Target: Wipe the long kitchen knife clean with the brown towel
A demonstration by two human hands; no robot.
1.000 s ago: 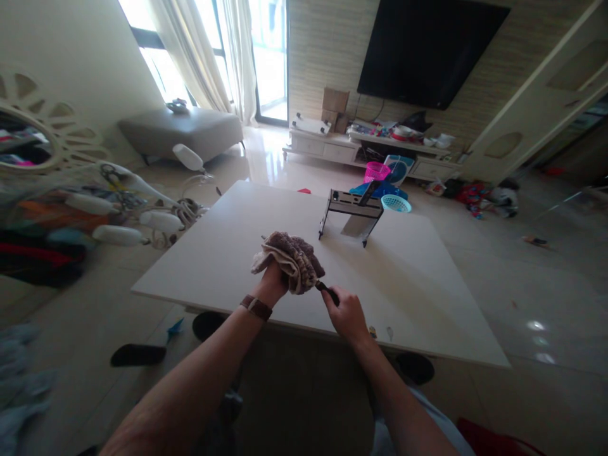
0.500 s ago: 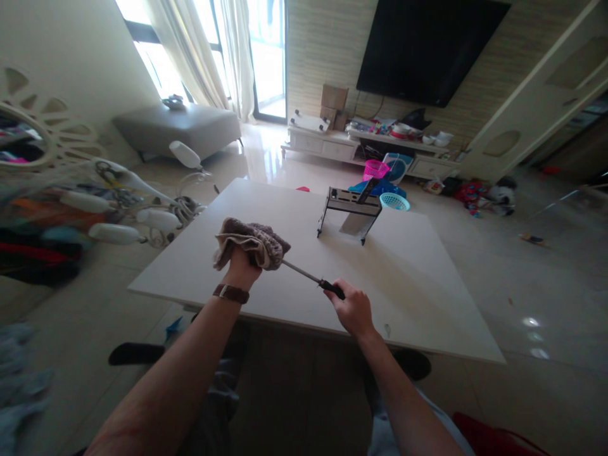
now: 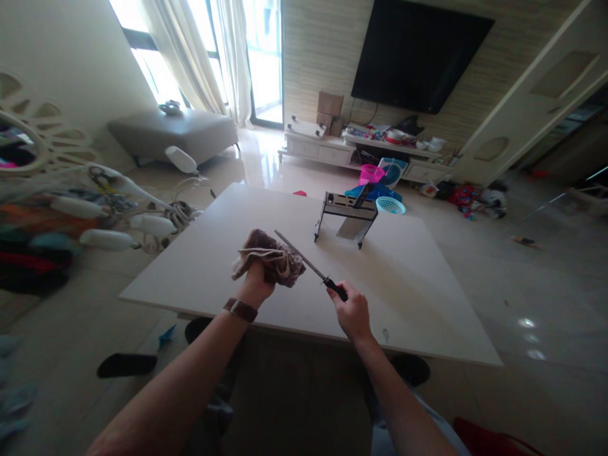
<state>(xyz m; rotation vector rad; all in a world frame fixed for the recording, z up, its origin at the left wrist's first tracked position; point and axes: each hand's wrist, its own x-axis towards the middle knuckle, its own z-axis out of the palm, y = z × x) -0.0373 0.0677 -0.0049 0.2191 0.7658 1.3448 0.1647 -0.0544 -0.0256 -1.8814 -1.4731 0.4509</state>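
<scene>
My left hand [image 3: 259,284], with a brown watch on its wrist, is closed around a bunched brown cloth [image 3: 268,250] above the white table [image 3: 190,253]. My right hand [image 3: 351,310] grips the black handle of a honing steel [image 3: 311,266]. Its thin grey rod slants up and left, passing along the cloth's right side with the tip in plain sight. Whether rod and cloth touch, I cannot tell. Beyond both hands, a knife rack [image 3: 349,206] stands on the table, holding a black-handled knife with a broad blade [image 3: 350,228].
Past the table's far edge are a pink basket [image 3: 371,173] and a light-blue basket [image 3: 391,204] near a low white cabinet [image 3: 308,149]. A white chandelier-like lamp [image 3: 152,225] sits off the left edge. A small mark or object [image 3: 386,334] lies near the front edge.
My left hand and the cloth have moved right and slightly down, toward my right hand. The rod's tip, earlier hidden by the cloth, now shows. My right hand stays nearly in place.
</scene>
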